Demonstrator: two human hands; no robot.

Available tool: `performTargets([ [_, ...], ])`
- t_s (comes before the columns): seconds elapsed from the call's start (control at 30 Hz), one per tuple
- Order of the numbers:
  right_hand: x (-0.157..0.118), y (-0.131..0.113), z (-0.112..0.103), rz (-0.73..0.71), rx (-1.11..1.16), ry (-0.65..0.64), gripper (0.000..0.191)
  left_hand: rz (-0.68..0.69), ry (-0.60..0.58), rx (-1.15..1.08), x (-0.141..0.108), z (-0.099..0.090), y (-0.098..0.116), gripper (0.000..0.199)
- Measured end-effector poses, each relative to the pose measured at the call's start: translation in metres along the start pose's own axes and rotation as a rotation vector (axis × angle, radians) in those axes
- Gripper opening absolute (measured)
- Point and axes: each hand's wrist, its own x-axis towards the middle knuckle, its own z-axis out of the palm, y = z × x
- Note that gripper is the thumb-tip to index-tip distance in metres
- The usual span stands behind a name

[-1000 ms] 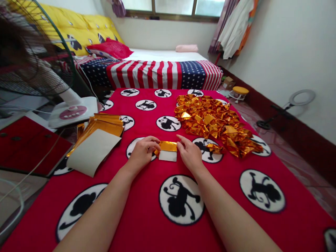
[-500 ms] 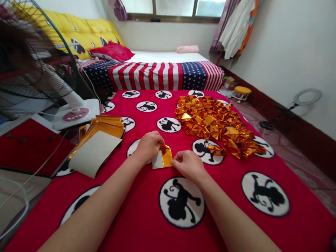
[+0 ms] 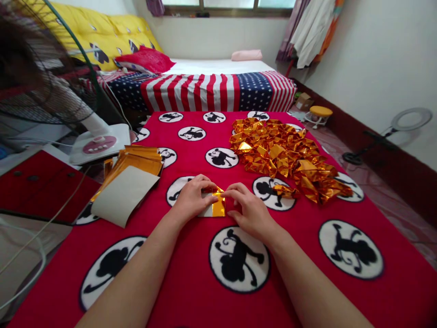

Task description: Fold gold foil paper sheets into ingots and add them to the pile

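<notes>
A small folded sheet of gold and white paper (image 3: 219, 207) lies flat on the red cloth (image 3: 191, 291) in front of me. My left hand (image 3: 195, 197) rests on its left part, thumb and fingers pressing on the paper and not closed round it. On the right, my right hand (image 3: 246, 207) has its fingers apart, with the index fingertip at the paper's upper right edge. A stack of gold and white sheets (image 3: 126, 193) is at the left. Crumpled-looking folded gold pieces (image 3: 283, 150) are heaped at the right, one small piece (image 3: 286, 191) near my right hand.
At the left stand a white fan (image 3: 102, 141) and a red box (image 3: 44, 187). Behind the cloth is a bed with a striped and starred cover (image 3: 205, 91). A yellow stool (image 3: 320, 111) and a ring light (image 3: 411, 119) are on the right.
My right hand's fingers have moved up and opened onto the paper's upper edge. My left thumb now lies across the paper. The view has shifted slightly.
</notes>
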Motion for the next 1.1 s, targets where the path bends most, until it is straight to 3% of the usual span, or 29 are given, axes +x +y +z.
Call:
performTargets([
  [0.1,0.002,0.003,0.000,-0.153,0.023,-0.036,0.043,0.028,-0.032,-0.045,-0.001,-0.003,-0.001,0.024],
  [0.2,0.003,0.007,0.000,-0.209,0.057,-0.072,0.035,0.035,-0.041,-0.073,-0.003,-0.005,-0.003,0.026],
  [0.53,0.000,0.010,0.003,-0.245,0.033,-0.059,0.024,0.027,-0.016,-0.093,-0.009,-0.004,0.000,0.009],
  [0.63,-0.001,0.008,0.001,-0.220,0.038,-0.079,0.027,0.039,0.010,-0.067,-0.012,-0.001,0.000,0.014],
  [0.77,-0.001,0.005,-0.002,-0.159,0.080,-0.104,0.034,0.050,-0.039,-0.075,-0.012,-0.002,0.000,0.017],
  [1.1,0.000,0.013,0.004,-0.213,0.159,-0.070,0.018,0.037,-0.031,-0.091,-0.012,-0.003,0.000,0.012],
])
